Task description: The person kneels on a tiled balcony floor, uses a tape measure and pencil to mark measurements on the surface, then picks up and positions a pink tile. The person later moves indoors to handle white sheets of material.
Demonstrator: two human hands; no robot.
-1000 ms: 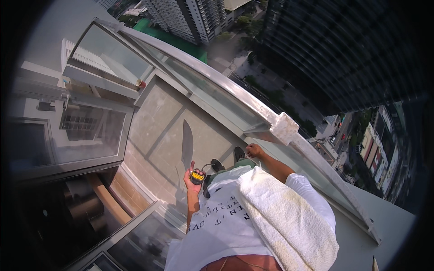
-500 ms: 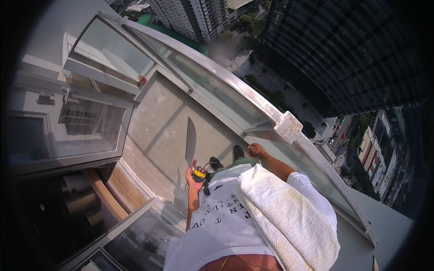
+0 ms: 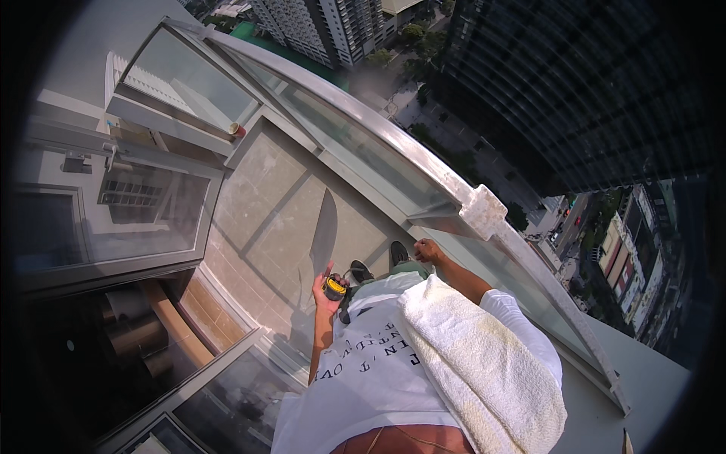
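Note:
My left hand (image 3: 324, 296) is closed round a yellow and black tape measure (image 3: 333, 287), low in front of my body. From the same hand a long grey knife-like blade (image 3: 325, 227) sticks out, its tip pointing away from me over the floor; its handle is hidden by the fingers. My right hand (image 3: 428, 251) hangs beside the glass railing with its fingers curled into a loose fist, and nothing shows in it. A white towel (image 3: 484, 363) drapes over my right shoulder, down the white shirt (image 3: 363, 386).
A curved balcony railing (image 3: 363, 121) with glass panels runs along the right, with streets and towers far below. Tiled floor (image 3: 265, 197) stretches ahead. A red cup (image 3: 237, 130) stands on the far ledge. Glass window frames (image 3: 144, 219) line the left.
My left hand has shifted slightly right with the tape measure, and the blade has tilted its tip to the right. The right hand has stayed where it was.

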